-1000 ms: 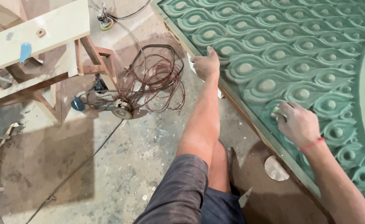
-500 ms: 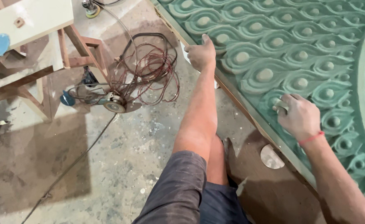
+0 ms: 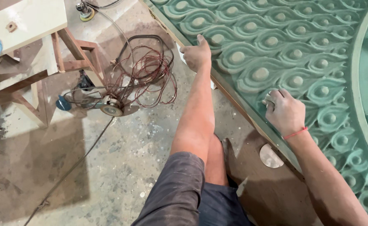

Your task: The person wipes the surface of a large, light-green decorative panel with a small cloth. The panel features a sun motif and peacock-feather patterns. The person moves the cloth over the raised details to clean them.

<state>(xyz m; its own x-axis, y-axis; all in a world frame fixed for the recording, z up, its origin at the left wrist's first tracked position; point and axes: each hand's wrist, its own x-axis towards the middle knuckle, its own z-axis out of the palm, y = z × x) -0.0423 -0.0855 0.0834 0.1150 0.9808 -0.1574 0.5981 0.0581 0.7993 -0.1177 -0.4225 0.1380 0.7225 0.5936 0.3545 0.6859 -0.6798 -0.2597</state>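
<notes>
A large green carved panel [image 3: 301, 37] with rows of raised oval scale shapes fills the upper right. My left hand [image 3: 197, 54] grips the panel's near edge, thumb lying on top of the carving. My right hand [image 3: 285, 111] is closed over a small grey piece of sandpaper [image 3: 269, 100] pressed onto a carved scale close to the edge. A red band circles my right wrist.
A tangle of thin red wire [image 3: 144, 73] and an angle grinder [image 3: 108, 108] lie on the dusty concrete floor [image 3: 108, 167] to the left. A pale wooden bench [image 3: 23, 25] stands at upper left. A round abrasive disc [image 3: 271, 156] lies below the panel edge.
My view has shifted slightly, so both hands sit a little lower in frame. The left hand stays on the panel edge; the right hand stays pressed on the same carved area.
</notes>
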